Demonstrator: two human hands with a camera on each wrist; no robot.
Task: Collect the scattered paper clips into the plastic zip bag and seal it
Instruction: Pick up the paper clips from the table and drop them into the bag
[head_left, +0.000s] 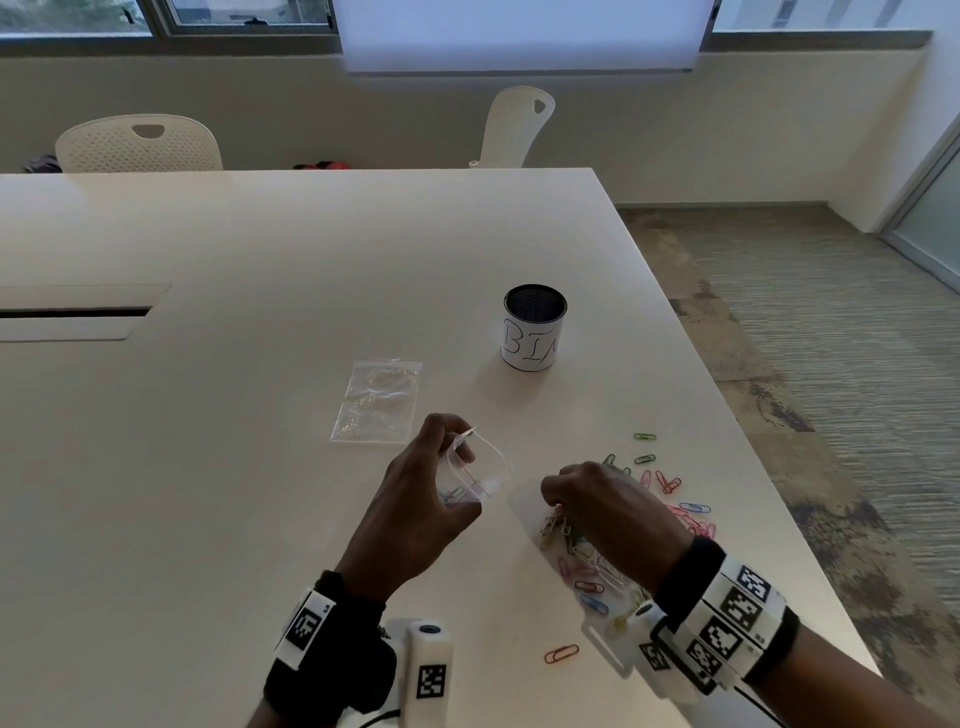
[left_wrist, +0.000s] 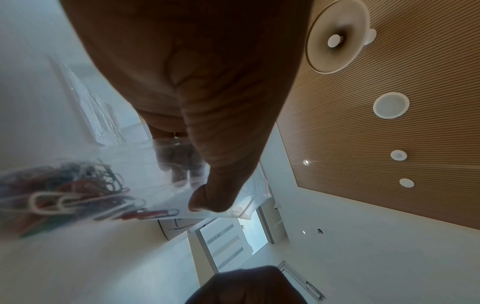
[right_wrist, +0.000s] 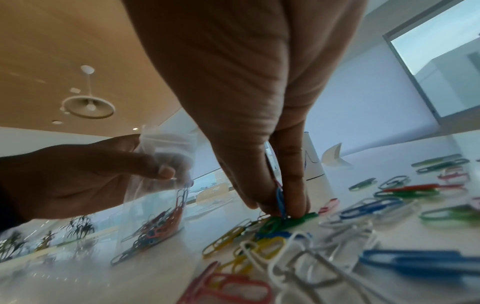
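your left hand pinches the zip bag near its mouth, thumb on one wall and fingers behind the other, holding it upright and open just above the table. your right hand is down on the pile of paper clips, fingertips pinched together on a small bunch of them, a blue one showing between the fingers in the right wrist view. by my reading you are partway through: a cluster of mixed-colour clips already sits in the bottom of the bag, but the bigger share looks to be on the table to your right, so there are more handfuls to go, and the red seal strip at the mouth is not yet pressed shut. counts: two hands, one bag in hand, one second clear bag lying flat farther out on the table, one dark mesh cup with a handwritten paper label beyond it, and one orange clip lying alone near your wrists. the loose clips are tangled and partly hidden under your hand, so i cannot count them exactly; there are clearly well over a dozen. those in the bag overlap too much to count.
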